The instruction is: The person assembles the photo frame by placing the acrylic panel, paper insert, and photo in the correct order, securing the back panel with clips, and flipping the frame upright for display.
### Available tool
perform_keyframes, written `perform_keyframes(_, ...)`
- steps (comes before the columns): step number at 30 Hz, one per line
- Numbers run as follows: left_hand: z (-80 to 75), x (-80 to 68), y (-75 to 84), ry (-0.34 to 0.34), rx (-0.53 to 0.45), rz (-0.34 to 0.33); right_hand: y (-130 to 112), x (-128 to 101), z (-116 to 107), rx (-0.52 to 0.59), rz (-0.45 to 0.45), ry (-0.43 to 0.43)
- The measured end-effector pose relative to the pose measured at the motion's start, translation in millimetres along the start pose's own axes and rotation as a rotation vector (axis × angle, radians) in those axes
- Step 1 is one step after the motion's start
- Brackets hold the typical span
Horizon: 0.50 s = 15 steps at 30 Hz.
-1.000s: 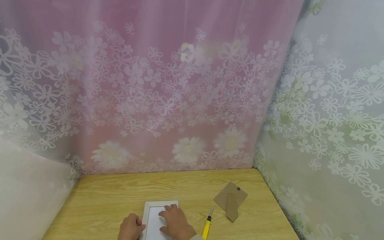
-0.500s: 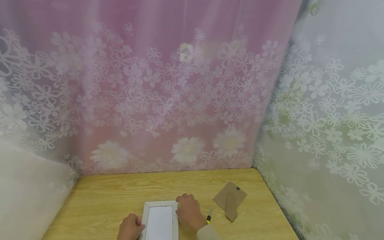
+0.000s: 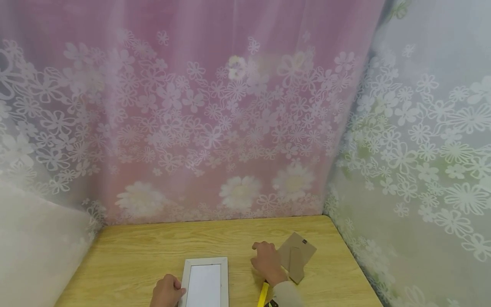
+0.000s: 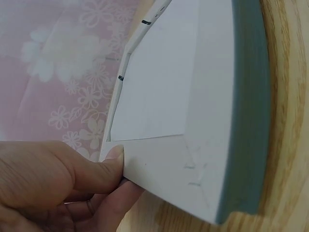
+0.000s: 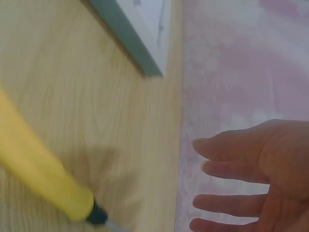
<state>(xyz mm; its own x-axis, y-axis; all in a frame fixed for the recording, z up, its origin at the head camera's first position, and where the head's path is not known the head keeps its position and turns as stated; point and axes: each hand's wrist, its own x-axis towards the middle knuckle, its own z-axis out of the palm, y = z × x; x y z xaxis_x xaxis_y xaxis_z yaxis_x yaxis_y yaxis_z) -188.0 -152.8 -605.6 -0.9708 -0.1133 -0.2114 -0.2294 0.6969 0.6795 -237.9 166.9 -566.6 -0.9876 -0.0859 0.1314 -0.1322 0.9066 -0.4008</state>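
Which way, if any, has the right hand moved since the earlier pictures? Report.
Yes: in the head view, the right hand has moved rightward, off the white frame and toward the cardboard piece.

Head view: high, facing forward-down to the far edge of the table point(image 3: 134, 256). Wrist views, close and turned sideways: left at the frame point(image 4: 210, 116), right at the yellow-handled screwdriver point(image 5: 43, 176). Frame shared by all.

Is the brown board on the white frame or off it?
Off. The brown board lies on the table, apart from the white frame, which the left hand holds by its edge.
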Motion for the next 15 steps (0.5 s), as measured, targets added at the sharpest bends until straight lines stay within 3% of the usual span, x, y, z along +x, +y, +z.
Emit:
perform_keyframes(6,-0.5,-0.1,-0.9,-0.012,-0.008,-0.004,27,-2,-8,-0.025,-0.007,0.116)
perform_keyframes(13,-0.9,-0.7,0.3,-0.005,-0.005,-0.001,44,-2,-25,-0.021,0.145,0.003)
perform_keyframes(15,-0.6,-1.2,-0.3,0.004,-0.007,0.009,49,-3,-27,0.003,0.15,-0.002)
